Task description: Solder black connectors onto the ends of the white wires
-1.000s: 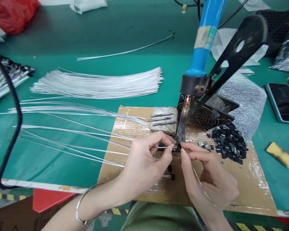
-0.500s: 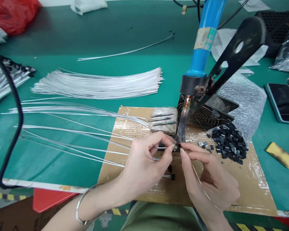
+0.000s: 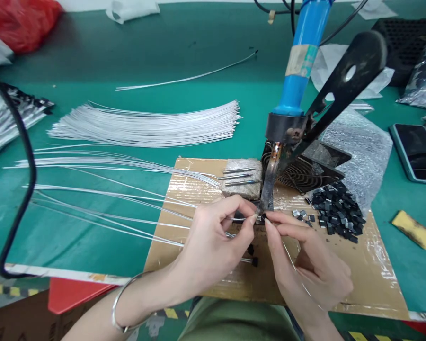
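Observation:
My left hand (image 3: 220,241) pinches the end of a thin white wire just left of the tip of a soldering iron (image 3: 270,182). The iron has a blue handle (image 3: 296,85) and hangs tip down in a black metal holder (image 3: 348,80). Right of the tip, my right hand (image 3: 305,260) pinches a thin strand (image 3: 290,258) that trails down across the palm. The fingertips of both hands nearly meet under the tip, and the tiny part between them is mostly hidden. More white wires (image 3: 128,194) run leftward from beside my left hand.
Brown cardboard (image 3: 372,279) lies under the hands, with a pile of small black connectors (image 3: 339,210) at right. A grey block (image 3: 240,189), black fan guard (image 3: 298,175), wire bundle (image 3: 145,125), yellow sponge (image 3: 414,229) and phone (image 3: 417,151) are around. A black cable (image 3: 24,142) hangs at left.

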